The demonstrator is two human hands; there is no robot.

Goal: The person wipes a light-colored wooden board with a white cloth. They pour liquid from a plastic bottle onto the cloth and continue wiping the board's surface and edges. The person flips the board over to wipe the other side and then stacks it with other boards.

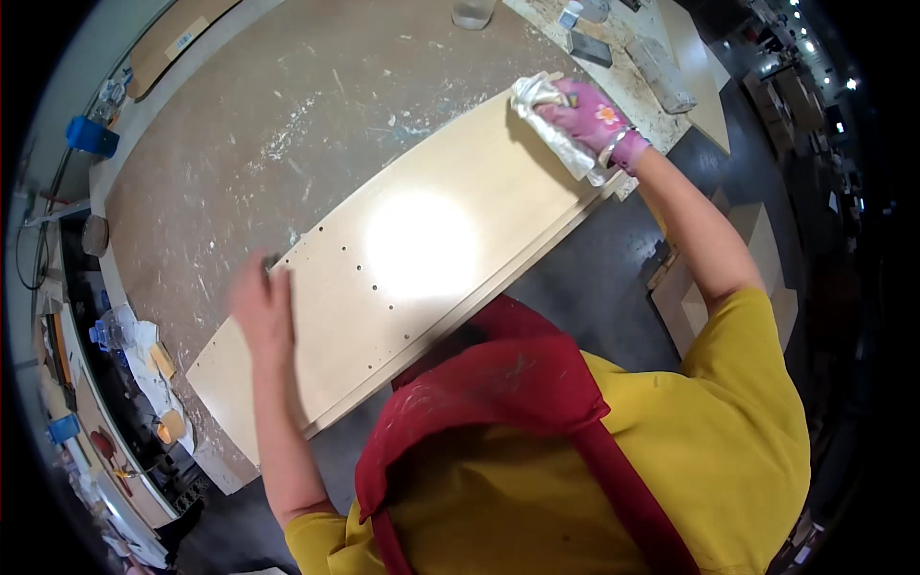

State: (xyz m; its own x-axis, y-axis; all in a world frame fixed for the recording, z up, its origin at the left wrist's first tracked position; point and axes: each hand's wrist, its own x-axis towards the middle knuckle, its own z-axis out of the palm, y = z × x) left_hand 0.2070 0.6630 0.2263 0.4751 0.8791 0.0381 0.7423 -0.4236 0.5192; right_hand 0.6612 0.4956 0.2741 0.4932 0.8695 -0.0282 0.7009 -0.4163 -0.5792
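A long pale wooden board [326,335] lies slantwise across the near side of the worktable, with rows of small dark holes toward its left end. At the board's far right end, my right hand [592,117], in a pink glove with a flower print, is closed on a crumpled white cloth [567,149] that rests on the surface. My bare left hand [261,311] is over the board's left part by its far edge, smeared by motion. A small dark spot shows beside its fingertips; I cannot make out what it is.
The brown, paint-spotted worktable [220,182] spreads beyond the board. Back right lie a grey block [588,48], a clear container [471,13] and a small white bottle [570,13]. Along the left are a blue box [92,136] and a plastic bottle [113,329]. Wooden panels [762,249] stand right.
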